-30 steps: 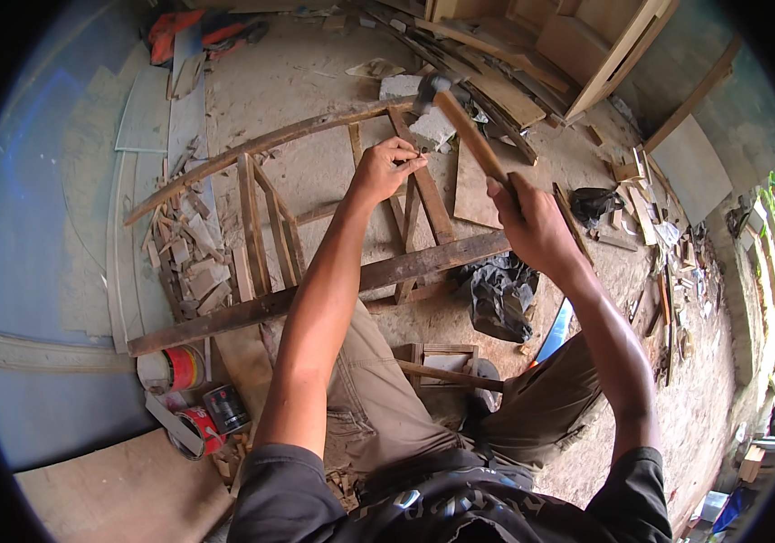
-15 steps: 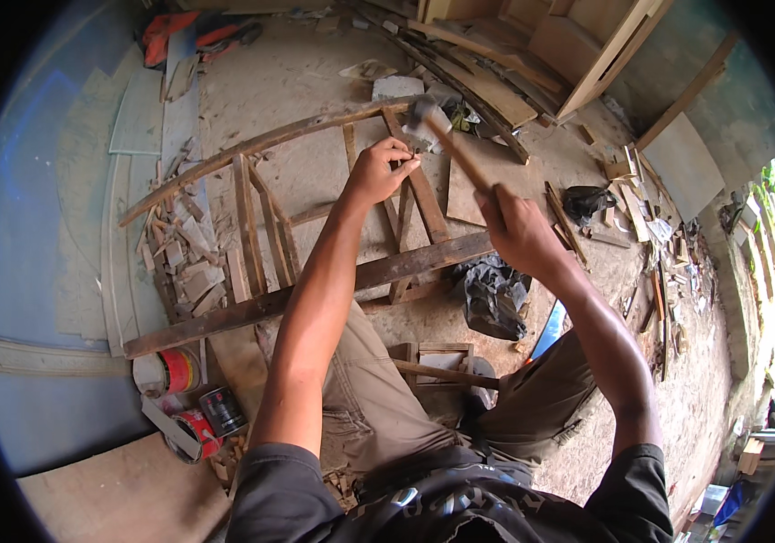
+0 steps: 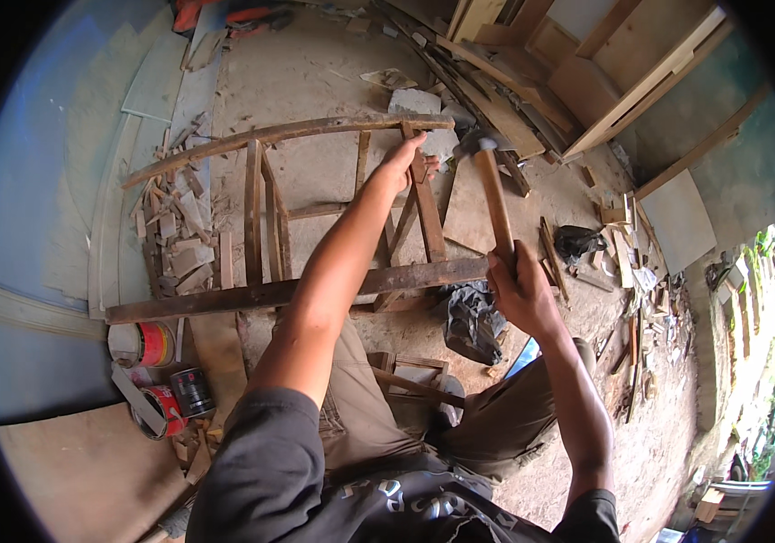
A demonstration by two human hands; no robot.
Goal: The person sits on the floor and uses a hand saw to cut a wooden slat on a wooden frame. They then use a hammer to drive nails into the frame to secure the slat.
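In my right hand (image 3: 521, 288) is a hammer (image 3: 494, 195), gripped near the handle's lower end. Its dark metal head points up, just right of the frame's far corner. My left hand (image 3: 402, 165) is at the right-hand slat (image 3: 425, 213) of a wooden frame (image 3: 315, 288), close under the far curved rail (image 3: 288, 132). Its fingers reach round the slat and partly show on the slat's right side. The near rail passes beneath my left forearm and ends beside my right hand.
Paint cans (image 3: 154, 344) stand at the left beside wood offcuts (image 3: 190, 226). A black plastic bag (image 3: 475, 321) lies below the near rail. A wooden cabinet (image 3: 586, 86) and long boards (image 3: 496, 109) occupy the far right. More scraps (image 3: 627, 244) litter the right side.
My left hand has gone from a pinch above the slat to reaching round it. The hammer has swung rightward, away from the left hand, and stands more upright. The view has shifted slightly.
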